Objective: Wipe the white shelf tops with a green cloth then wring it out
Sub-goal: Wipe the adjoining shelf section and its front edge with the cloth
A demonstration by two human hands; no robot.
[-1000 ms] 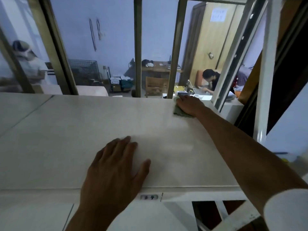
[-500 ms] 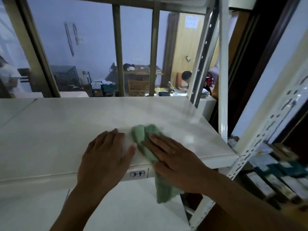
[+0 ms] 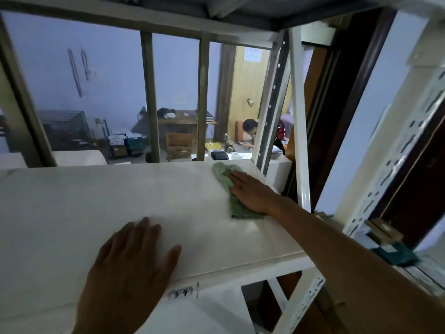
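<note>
Right hand (image 3: 252, 192): grip flat, fingers straight and close together, palm pressed down on the green cloth (image 3: 230, 189); nothing curled round it. Cloth lies bunched and elongated on the white shelf top (image 3: 96, 201), toward the far right corner, one end poking out past the fingertips near the back edge, the other end showing below the heel of the hand. Right forearm runs diagonally in from lower right. Left hand (image 3: 130, 268): grip open, fingers straight and slightly spread, thumb out to the right, resting flat on the shelf top near its front edge, well apart from the cloth. A small handwritten label (image 3: 180, 292) sits on the front lip of the shelf, just below the left thumb; text unreadable. White perforated upright (image 3: 299, 141) stands at the right side of the shelf, just beside the right hand. Another perforated post (image 3: 395, 150) stands further right. Behind the shelf, a glazed partition with vertical bars (image 3: 149, 97). Beyond it, a wooden desk (image 3: 185, 121) and a seated person (image 3: 250, 127), head bent down.
</note>
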